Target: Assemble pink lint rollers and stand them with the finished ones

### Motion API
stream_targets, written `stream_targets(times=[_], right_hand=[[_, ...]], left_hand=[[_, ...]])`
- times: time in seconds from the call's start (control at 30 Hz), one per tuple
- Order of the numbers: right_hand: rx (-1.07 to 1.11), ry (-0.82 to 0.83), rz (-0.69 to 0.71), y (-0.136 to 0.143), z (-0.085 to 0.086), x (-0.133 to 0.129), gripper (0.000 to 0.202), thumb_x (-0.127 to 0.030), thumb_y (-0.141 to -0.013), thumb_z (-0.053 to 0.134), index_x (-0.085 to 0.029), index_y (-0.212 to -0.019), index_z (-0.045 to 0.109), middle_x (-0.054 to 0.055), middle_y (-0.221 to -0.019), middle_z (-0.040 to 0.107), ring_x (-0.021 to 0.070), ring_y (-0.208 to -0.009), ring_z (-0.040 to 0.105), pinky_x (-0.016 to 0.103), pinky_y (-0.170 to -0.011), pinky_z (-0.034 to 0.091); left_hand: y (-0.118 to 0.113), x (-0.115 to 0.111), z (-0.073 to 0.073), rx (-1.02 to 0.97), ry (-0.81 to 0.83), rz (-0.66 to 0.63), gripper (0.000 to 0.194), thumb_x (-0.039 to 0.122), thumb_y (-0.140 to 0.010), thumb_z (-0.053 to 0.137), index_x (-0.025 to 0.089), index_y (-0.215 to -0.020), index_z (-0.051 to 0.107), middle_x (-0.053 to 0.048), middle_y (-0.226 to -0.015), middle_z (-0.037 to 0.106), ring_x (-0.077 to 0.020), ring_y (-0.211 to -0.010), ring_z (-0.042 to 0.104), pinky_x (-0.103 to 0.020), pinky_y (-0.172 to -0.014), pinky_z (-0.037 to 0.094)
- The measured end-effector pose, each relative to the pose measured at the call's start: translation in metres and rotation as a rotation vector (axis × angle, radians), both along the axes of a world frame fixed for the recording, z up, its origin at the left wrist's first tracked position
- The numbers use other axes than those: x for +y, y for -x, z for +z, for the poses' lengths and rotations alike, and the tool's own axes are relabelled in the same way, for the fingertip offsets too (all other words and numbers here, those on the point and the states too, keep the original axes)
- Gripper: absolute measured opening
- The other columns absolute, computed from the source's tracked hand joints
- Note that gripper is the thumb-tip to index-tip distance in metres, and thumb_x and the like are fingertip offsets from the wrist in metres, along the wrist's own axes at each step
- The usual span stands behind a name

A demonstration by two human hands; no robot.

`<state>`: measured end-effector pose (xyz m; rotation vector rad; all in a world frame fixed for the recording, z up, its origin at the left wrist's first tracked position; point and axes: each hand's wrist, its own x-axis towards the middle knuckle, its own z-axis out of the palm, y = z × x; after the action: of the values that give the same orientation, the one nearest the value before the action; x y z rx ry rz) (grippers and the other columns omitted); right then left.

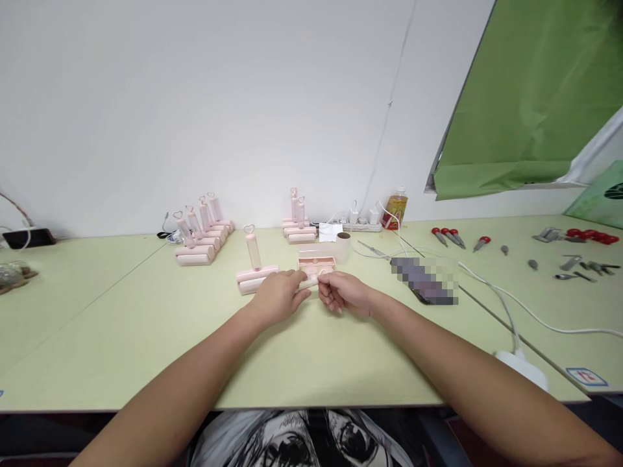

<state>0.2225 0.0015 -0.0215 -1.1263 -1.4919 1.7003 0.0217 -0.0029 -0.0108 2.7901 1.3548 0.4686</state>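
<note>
Both hands meet at an opened pink lint roller case (316, 262) near the middle of the table. My left hand (280, 295) has thumb and fingers around one end of a pale pink lint roller handle (307, 283). At the handle's other end, my right hand (345, 292) is closed in a pinch, its lower fingers curled in. Fingers hide part of the handle. Just left of my left hand, a pink lint roller (257, 275) lies with its clear, heart-topped handle (252, 250) upright. A paper-core roll (343, 247) stands behind my right hand.
Several pink lint rollers (204, 241) stand at the back left, others (300, 228) at the back centre. A power strip (363, 227) and a bottle (395, 209) are by the wall. A phone (424, 280), cables and red-handled tools (452, 237) lie to the right.
</note>
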Motion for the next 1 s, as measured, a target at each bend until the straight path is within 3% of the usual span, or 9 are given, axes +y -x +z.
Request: stream_targets(times=[0.1, 0.27, 0.47, 0.67, 0.83, 1.0], right_hand=[[-0.069, -0.042, 0.081, 0.003, -0.007, -0.001, 0.042, -0.047, -0.087, 0.047, -0.018, -0.057, 0.050, -0.001, -0.047, 0.053, 0.0085, -0.037, 0.046, 0.019, -0.033, 0.034], [-0.136, -0.185, -0.007, 0.007, -0.012, 0.001, 0.054, -0.063, -0.083, 0.049, -0.019, -0.052, 0.046, -0.004, -0.038, 0.044, 0.0074, -0.033, 0.039, 0.020, -0.032, 0.033], [-0.066, -0.256, 0.061, 0.006, -0.008, -0.002, 0.056, -0.067, -0.080, 0.051, -0.019, -0.053, 0.047, -0.005, -0.041, 0.043, 0.0085, -0.034, 0.040, 0.023, -0.035, 0.034], [-0.061, -0.368, 0.126, 0.001, -0.005, -0.003, 0.055, -0.064, -0.084, 0.048, -0.018, -0.054, 0.049, -0.003, -0.044, 0.048, 0.0089, -0.039, 0.044, 0.023, -0.044, 0.038], [-0.048, -0.396, 0.181, -0.003, -0.005, -0.003, 0.055, -0.067, -0.083, 0.047, -0.018, -0.057, 0.051, -0.002, -0.047, 0.050, 0.0103, -0.044, 0.047, 0.024, -0.048, 0.040], [0.067, -0.296, 0.203, -0.010, 0.003, 0.000, 0.055, -0.069, -0.081, 0.049, -0.018, -0.061, 0.050, -0.003, -0.049, 0.049, 0.0105, -0.043, 0.047, 0.025, -0.048, 0.041]], left_hand=[[-0.002, -0.004, 0.000, 0.021, 0.006, -0.048, 0.023, 0.032, -0.094, 0.041, 0.021, -0.109, 0.055, -0.006, -0.095, 0.063, -0.0216, -0.089, 0.061, -0.030, -0.069, 0.042], [-0.006, -0.009, -0.001, 0.051, 0.055, -0.055, 0.025, 0.037, -0.096, 0.035, 0.019, -0.103, 0.052, -0.007, -0.098, 0.062, -0.0208, -0.084, 0.061, -0.030, -0.066, 0.042], [-0.012, -0.014, -0.002, 0.015, 0.106, -0.006, 0.038, 0.052, -0.095, 0.029, 0.020, -0.098, 0.050, -0.005, -0.083, 0.066, -0.0214, -0.071, 0.062, -0.029, -0.054, 0.034], [-0.013, -0.016, -0.002, -0.058, 0.152, -0.017, 0.036, 0.052, -0.094, 0.034, 0.020, -0.093, 0.051, -0.003, -0.073, 0.063, -0.0187, -0.064, 0.060, -0.027, -0.052, 0.030], [-0.011, -0.014, -0.003, -0.224, 0.238, -0.108, 0.036, 0.054, -0.092, 0.038, 0.020, -0.089, 0.050, 0.000, -0.067, 0.058, -0.0154, -0.060, 0.054, -0.026, -0.054, 0.031], [-0.011, -0.012, -0.007, -0.523, 0.448, -0.270, 0.039, 0.057, -0.090, 0.039, 0.019, -0.085, 0.047, 0.002, -0.067, 0.049, -0.0110, -0.060, 0.043, -0.024, -0.057, 0.033]])
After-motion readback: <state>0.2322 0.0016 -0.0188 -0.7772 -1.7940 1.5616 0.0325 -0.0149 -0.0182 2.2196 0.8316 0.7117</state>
